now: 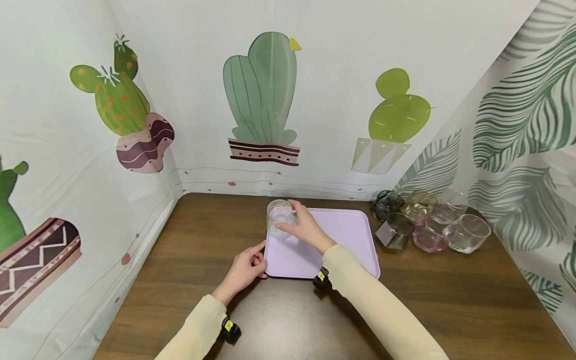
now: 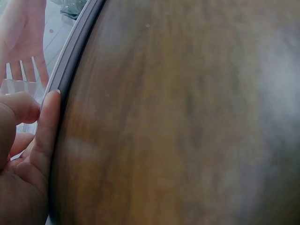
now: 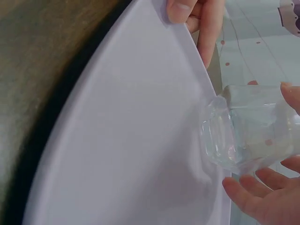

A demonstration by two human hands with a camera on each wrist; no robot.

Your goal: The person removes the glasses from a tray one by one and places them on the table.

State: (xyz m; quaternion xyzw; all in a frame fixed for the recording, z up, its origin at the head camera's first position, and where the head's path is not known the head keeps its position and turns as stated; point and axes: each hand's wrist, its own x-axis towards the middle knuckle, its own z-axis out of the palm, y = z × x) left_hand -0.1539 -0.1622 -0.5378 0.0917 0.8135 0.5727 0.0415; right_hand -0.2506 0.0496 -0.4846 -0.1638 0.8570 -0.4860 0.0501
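Note:
A clear glass (image 1: pixel 276 216) stands upright over the far left corner of the lilac tray (image 1: pixel 344 240). My right hand (image 1: pixel 310 229) holds it from the right, thumb on the near side and fingers round the far side. In the right wrist view, the faceted base of the glass is right at the tray's surface beside the rim. My left hand (image 1: pixel 245 268) pinches the tray's left edge near its front corner, with the thumb (image 3: pixel 180 10) on the rim. In the left wrist view, one finger (image 2: pixel 48 122) lies along the outer side of that edge.
Right of the tray stands a cluster of several glasses: dark grey (image 1: pixel 387 204), smoky (image 1: pixel 396 232), amber (image 1: pixel 420 204), pink (image 1: pixel 429 237) and clear (image 1: pixel 470 232). The wooden table (image 1: pixel 189 240) meets a printed cloth (image 1: pixel 324 100) at the back and sides.

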